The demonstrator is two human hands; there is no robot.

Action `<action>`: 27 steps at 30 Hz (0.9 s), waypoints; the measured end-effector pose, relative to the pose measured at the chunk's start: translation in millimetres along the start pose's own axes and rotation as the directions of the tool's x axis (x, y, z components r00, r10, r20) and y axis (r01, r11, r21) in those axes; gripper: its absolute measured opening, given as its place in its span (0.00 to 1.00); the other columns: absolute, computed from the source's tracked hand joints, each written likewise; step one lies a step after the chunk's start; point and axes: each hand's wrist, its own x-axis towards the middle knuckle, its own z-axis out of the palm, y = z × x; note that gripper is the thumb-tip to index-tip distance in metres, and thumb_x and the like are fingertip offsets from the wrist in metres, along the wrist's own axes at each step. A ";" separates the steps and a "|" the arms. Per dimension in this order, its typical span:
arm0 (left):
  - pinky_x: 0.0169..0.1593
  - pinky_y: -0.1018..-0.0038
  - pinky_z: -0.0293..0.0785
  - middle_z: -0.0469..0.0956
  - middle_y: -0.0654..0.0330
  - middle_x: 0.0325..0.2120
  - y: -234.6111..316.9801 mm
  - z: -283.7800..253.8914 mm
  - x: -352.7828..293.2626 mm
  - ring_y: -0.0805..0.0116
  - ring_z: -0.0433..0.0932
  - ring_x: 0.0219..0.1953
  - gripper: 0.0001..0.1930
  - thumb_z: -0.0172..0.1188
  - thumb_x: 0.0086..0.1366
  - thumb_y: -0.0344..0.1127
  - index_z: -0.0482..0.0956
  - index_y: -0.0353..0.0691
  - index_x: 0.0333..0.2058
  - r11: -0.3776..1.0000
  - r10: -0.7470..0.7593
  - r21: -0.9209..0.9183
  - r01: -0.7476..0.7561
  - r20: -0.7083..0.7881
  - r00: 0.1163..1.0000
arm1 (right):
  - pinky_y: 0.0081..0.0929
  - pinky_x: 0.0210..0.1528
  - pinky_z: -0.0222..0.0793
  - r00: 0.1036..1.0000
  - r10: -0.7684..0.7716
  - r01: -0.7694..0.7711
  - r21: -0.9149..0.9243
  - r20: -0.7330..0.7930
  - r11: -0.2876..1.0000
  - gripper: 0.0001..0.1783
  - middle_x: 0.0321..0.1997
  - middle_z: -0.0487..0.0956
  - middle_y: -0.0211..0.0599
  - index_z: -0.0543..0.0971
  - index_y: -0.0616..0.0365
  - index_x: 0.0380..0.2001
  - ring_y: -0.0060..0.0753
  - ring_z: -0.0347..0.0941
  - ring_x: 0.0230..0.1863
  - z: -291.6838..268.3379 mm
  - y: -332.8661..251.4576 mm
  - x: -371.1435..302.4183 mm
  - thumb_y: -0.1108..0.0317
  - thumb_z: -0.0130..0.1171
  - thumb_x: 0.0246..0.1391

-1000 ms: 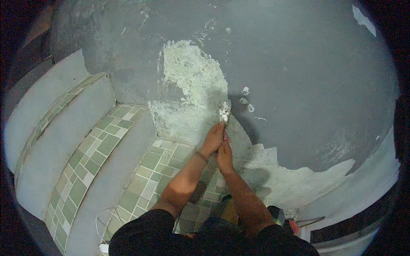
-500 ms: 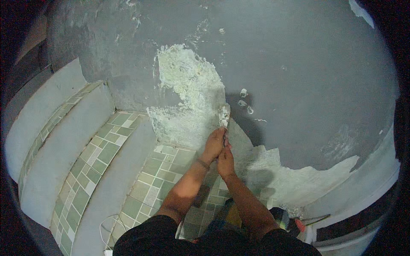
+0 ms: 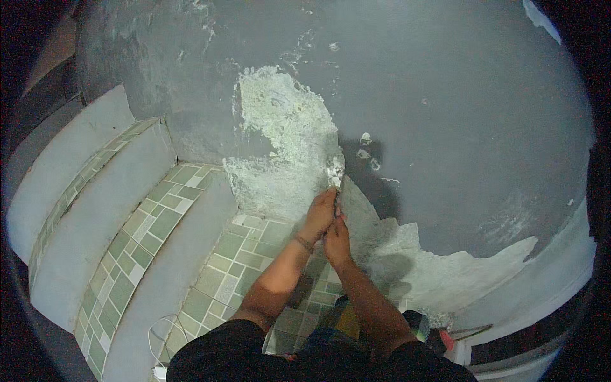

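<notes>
Both my hands are closed together around the handle of a scraper (image 3: 335, 170), whose whitish-smeared blade rests against the wall. My left hand (image 3: 320, 213) grips it nearer the blade. Just below and to the right, my right hand (image 3: 337, 240) wraps the lower end of the handle, most of which the fingers hide. The blade lies at the edge between a bare, pale plaster patch (image 3: 280, 111) and the dark grey paint (image 3: 458, 127) of the wall. A band circles my left wrist.
Green-and-white tiled steps (image 3: 149, 232) rise to the left. A thin white cable (image 3: 153, 344) loops on the tiles at lower left. Beside my right arm is a red object (image 3: 447, 339) near the wall's foot. Peeled pale plaster (image 3: 458, 270) spreads along the lower right wall.
The view has shifted very slightly. Both hands stay on the scraper, with its blade at almost the same spot on the wall.
</notes>
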 end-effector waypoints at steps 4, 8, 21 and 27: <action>0.34 0.67 0.76 0.74 0.57 0.22 -6.8 -3.0 7.8 0.63 0.79 0.25 0.24 0.43 0.76 0.51 0.75 0.34 0.37 0.999 0.005 0.034 -0.005 -0.010 1.000 | 0.36 0.68 0.55 0.995 0.096 -0.090 0.291 -0.009 0.952 0.28 0.69 0.63 0.52 0.56 0.63 0.70 0.45 0.60 0.68 -14.5 -20.7 3.3 0.60 0.32 0.74; 0.34 0.67 0.76 0.74 0.57 0.23 -8.5 -3.9 14.3 0.62 0.78 0.24 0.23 0.42 0.77 0.51 0.75 0.34 0.38 0.951 0.229 0.219 -0.219 -0.022 0.973 | 0.36 0.70 0.53 0.998 0.047 -0.031 0.320 -0.040 0.947 0.28 0.72 0.60 0.52 0.56 0.62 0.71 0.46 0.57 0.71 -24.4 -31.5 7.5 0.61 0.32 0.74; 0.32 0.67 0.76 0.72 0.58 0.22 5.5 -3.4 22.6 0.64 0.75 0.22 0.21 0.41 0.77 0.48 0.73 0.35 0.36 0.993 0.119 -0.003 -0.119 0.031 0.992 | 0.42 0.70 0.51 0.991 0.128 -0.136 0.343 0.048 0.929 0.30 0.73 0.55 0.56 0.52 0.65 0.71 0.57 0.54 0.69 -34.0 -49.4 13.5 0.63 0.34 0.71; 0.32 0.68 0.76 0.71 0.59 0.22 16.4 -2.1 19.7 0.66 0.73 0.22 0.21 0.44 0.77 0.49 0.74 0.35 0.39 0.990 0.067 -0.125 -0.066 0.005 0.998 | 0.46 0.74 0.49 0.998 0.042 -0.051 0.187 0.048 0.981 0.32 0.75 0.52 0.60 0.48 0.64 0.73 0.65 0.52 0.73 -39.9 -53.5 21.5 0.63 0.33 0.71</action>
